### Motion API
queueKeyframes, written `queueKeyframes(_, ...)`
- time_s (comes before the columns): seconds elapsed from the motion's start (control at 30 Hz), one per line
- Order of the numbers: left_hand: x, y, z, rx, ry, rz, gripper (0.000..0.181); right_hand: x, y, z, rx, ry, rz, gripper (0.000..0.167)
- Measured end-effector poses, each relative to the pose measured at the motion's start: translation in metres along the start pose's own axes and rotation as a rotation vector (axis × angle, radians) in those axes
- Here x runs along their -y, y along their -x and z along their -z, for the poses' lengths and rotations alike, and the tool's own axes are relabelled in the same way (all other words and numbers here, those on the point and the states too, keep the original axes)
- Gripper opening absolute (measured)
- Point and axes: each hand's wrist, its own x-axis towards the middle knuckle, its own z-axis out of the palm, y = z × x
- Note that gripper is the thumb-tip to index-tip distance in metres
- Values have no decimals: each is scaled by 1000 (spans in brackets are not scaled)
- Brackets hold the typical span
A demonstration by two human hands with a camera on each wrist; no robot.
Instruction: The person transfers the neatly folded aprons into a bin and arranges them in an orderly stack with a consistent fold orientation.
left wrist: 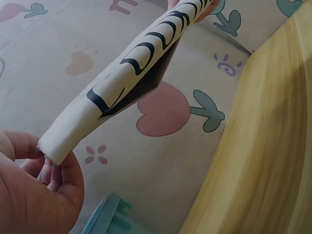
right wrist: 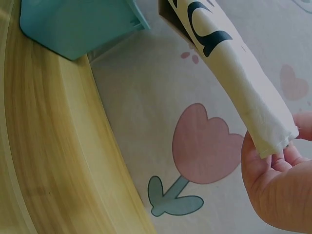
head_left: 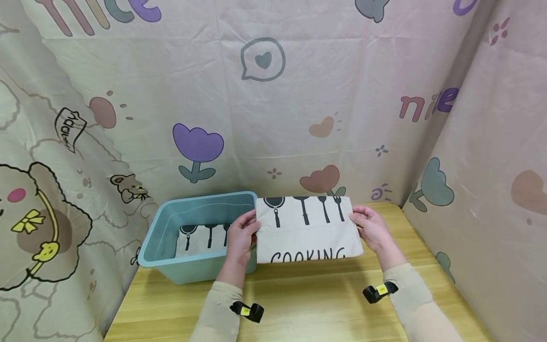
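Observation:
A folded white cloth (head_left: 309, 232), printed with black kitchen utensils and the word COOKING, is held up above the table between both hands. My left hand (head_left: 240, 237) pinches its left edge, thumb on the near side. At the opposite edge my right hand (head_left: 372, 226) grips it the same way. In both wrist views the cloth (left wrist: 73, 124) shows as a thick folded band, its end between thumb and fingers. Another white cloth (head_left: 196, 243) with the same utensil print lies inside the blue plastic bin (head_left: 192, 270), partly hidden by the bin's front wall and my left hand.
The bin stands on the left of the wooden table (head_left: 299, 304), close beside my left hand. A patterned fabric curtain (head_left: 265, 118) hangs behind the table and along both sides. Each wrist wears a small black camera on a strap.

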Motion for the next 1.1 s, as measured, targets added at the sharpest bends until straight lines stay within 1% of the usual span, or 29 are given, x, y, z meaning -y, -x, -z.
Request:
queueKeyframes(0.27, -4, 0, 15, -16, -26, -32, 36, -3, -1, -17, 2, 0, -12, 14)
queueKeyframes(0.5, -8, -2, 27, -22, -36, -13, 39, -8, -2, -29, 12, -10, -21, 17)
queueKeyframes(0.77, -11, -4, 42, -32, -58, -12, 39, -16, -4, -44, 19, -37, -31, 15)
queueKeyframes(0.93, -12, -5, 53, -26, -56, -15, 40, -20, -4, -52, 20, -48, -34, 14)
queueKeyframes(1.1, -13, -7, 63, -36, -61, -8, 41, -23, -3, -60, 29, -48, -37, 15)
